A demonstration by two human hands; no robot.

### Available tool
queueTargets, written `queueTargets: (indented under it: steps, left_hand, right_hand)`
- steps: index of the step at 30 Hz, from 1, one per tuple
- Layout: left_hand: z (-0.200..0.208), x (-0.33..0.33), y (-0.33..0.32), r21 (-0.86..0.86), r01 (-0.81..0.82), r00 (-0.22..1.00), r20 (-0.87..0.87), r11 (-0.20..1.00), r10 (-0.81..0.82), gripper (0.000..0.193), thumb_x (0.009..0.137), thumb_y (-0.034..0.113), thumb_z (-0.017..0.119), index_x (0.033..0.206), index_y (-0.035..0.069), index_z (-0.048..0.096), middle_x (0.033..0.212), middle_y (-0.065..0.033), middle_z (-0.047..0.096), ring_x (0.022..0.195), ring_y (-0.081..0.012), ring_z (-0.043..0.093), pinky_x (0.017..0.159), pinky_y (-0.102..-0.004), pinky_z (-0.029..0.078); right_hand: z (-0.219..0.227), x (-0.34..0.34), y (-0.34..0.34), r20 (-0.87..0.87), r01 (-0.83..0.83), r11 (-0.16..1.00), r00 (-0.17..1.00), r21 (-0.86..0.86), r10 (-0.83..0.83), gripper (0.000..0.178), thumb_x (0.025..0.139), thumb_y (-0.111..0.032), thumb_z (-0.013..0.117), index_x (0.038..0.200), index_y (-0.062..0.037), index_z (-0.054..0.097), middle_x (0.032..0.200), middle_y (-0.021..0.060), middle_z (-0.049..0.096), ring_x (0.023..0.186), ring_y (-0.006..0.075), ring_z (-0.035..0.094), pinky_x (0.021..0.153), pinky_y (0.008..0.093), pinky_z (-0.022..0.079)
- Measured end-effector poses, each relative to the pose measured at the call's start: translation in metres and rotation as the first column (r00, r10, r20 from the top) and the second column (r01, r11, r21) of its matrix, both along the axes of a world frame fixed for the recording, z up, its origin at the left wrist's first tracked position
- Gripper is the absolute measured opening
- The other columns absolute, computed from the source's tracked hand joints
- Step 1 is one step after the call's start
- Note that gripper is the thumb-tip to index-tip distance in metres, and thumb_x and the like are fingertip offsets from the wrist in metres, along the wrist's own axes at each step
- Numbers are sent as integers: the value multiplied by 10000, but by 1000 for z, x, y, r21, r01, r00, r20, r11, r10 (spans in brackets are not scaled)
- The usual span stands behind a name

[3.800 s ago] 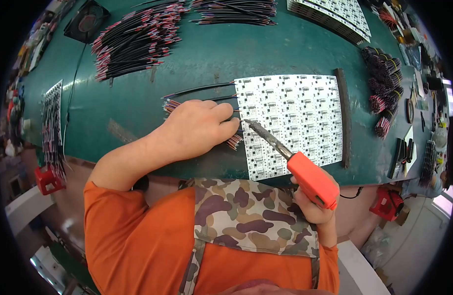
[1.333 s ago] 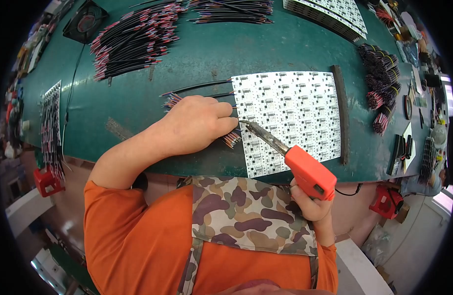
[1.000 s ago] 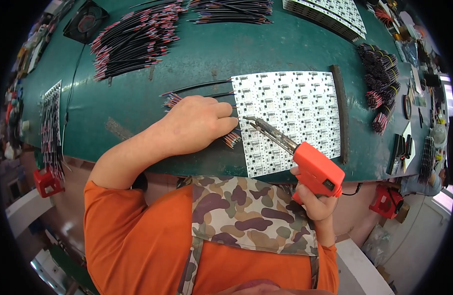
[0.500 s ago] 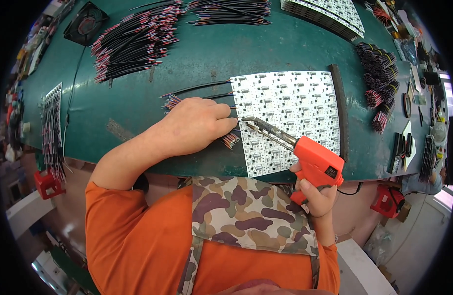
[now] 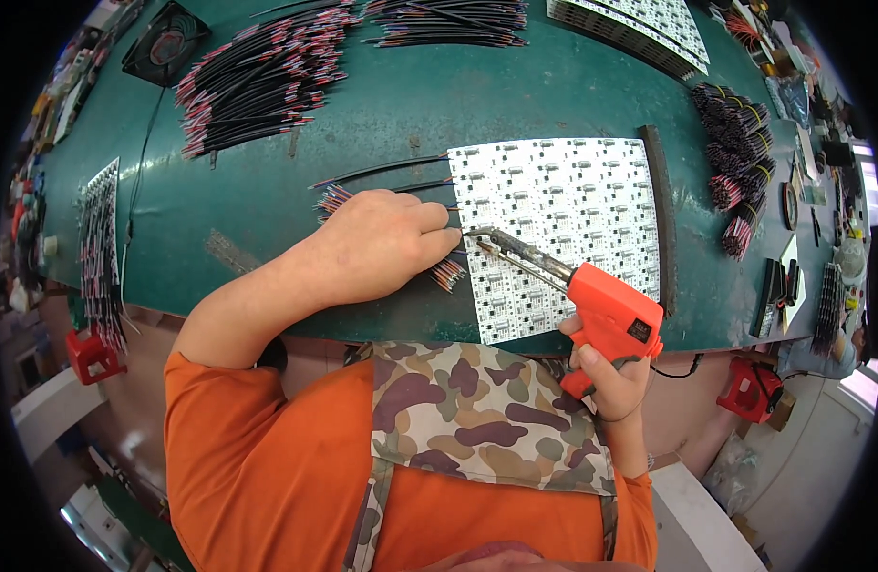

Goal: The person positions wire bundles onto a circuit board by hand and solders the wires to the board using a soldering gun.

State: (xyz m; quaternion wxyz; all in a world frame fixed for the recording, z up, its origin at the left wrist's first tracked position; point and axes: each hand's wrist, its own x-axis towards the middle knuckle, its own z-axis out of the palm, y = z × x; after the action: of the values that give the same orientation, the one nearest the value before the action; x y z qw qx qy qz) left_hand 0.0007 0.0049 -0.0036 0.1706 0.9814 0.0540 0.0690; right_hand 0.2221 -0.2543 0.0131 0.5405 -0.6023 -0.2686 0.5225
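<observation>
A white circuit board panel (image 5: 563, 229) lies on the green table, covered with rows of small black parts. My right hand (image 5: 610, 377) grips the handle of a red soldering gun (image 5: 615, 310), whose tip meets the board's left edge close to my left fingertips. My left hand (image 5: 391, 238) is closed in a pinch at that edge, on a bundle of black wires (image 5: 448, 272) with bare coloured ends. Most of the bundle is hidden under the hand. Above it, black cables (image 5: 391, 170) run from the board's upper left edge out to the left.
A dark bar (image 5: 658, 219) borders the board's right side. Heaps of black wires (image 5: 267, 76) lie at the far left, tied wire bundles (image 5: 734, 143) at the right. Stacked boards (image 5: 639, 29) stand at the back. A black fan (image 5: 167, 43) sits far left, a wired board (image 5: 103, 238) nearer.
The soldering gun has shifted slightly left, its tip now nearer my left fingertips at the board's edge. My left hand stays in place.
</observation>
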Motion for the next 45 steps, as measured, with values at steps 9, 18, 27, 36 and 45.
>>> queueTargets:
  steps: [9, 18, 27, 36, 45]
  left_hand:
    - [0, -1, -5, 40, -5, 999, -40, 999, 6, 259, 813, 122, 621, 1052, 52, 692, 799, -48, 577, 746, -239, 641, 653, -381, 525]
    - [2, -1, -3, 61, 10, 999, -35, 998, -8, 266, 825, 122, 606, 1070, 53, 686, 816, -49, 572, 760, -233, 633, 664, -369, 523]
    - [8, -5, -3, -14, -37, 999, 38, 999, 38, 366, 766, 80, 683, 1131, 100, 682, 828, -60, 569, 760, -278, 627, 668, -389, 521]
    - [7, -9, -6, -77, -53, 998, 12, 996, 54, 324, 748, 74, 707, 1066, 113, 657, 812, -47, 589, 740, -277, 644, 585, -399, 509]
    - [-8, -5, -16, -9, 31, 991, 127, 999, -29, 234, 775, 120, 665, 1006, 83, 671, 773, -29, 546, 673, -228, 602, 563, -365, 500]
  right_hand:
    - [1, -2, -4, 459, -234, 971, 869, 52, 185, 327, 868, -4, 659, 1187, 57, 617, 1039, 114, 697, 846, 159, 649, 763, 295, 529]
    - [6, 3, -7, 505, -200, 967, 858, 157, 96, 363, 888, -31, 669, 1232, 67, 603, 1088, 154, 707, 825, 147, 652, 733, 280, 531]
    - [5, 0, -11, 112, 7, 981, 993, 196, -30, 391, 885, -74, 685, 1238, 74, 607, 1154, 169, 693, 1015, 238, 680, 904, 374, 532]
    - [5, 10, -16, 194, -155, 966, 974, 206, 115, 516, 762, 34, 703, 1266, 59, 598, 1225, 178, 661, 1091, 251, 657, 948, 378, 520]
    - [2, 8, -3, 623, -327, 927, 768, 182, 148, 379, 709, -1, 711, 1086, 5, 674, 991, 117, 704, 885, 313, 663, 814, 399, 512]
